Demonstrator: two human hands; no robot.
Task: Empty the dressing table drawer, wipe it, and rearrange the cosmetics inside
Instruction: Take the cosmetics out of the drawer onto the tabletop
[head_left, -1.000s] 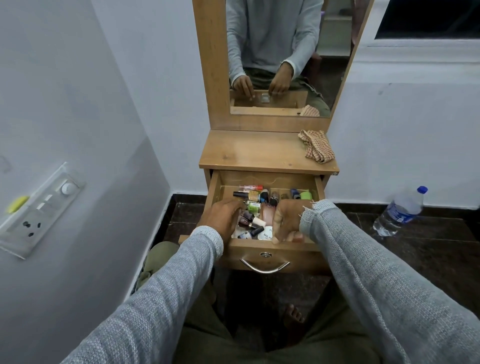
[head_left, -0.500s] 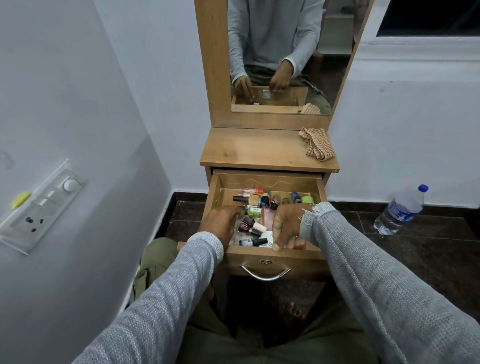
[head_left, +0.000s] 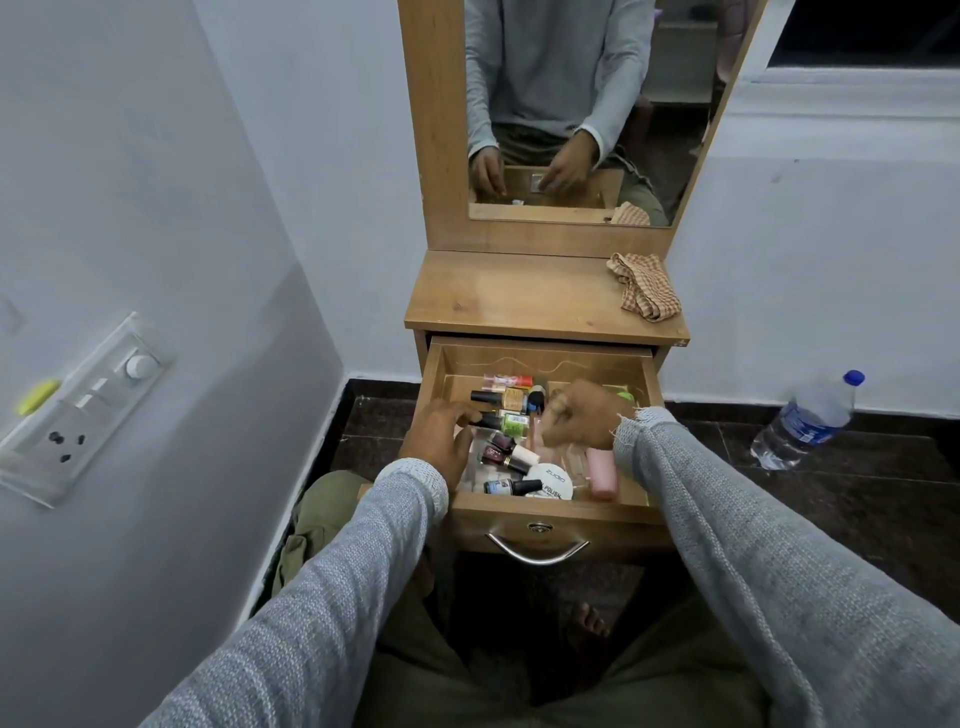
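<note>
My right hand (head_left: 579, 415) has lifted from the front of the drawer (head_left: 545, 512) toward the back bottles (head_left: 511, 397), fingers curled; whether it holds anything I cannot tell. My left hand (head_left: 441, 436) stays low at the left, fingers reaching a dark bottle. Emptying has barely begun; the cloth (head_left: 644, 286) waits on top.

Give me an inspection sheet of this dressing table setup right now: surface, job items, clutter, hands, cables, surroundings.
Surface: wooden tabletop carries only a checked cloth at its right rear.
Job's things: drawer pulled open, still full of cosmetics; white round tub, pink tube, nail polish bottles.
Clutter: nothing seen.
Hands: left hand and right hand inside the drawer; grip cannot be told.
Cables: nothing seen.
Surroundings: mirror, wall switchboard, water bottle on the floor.
</note>
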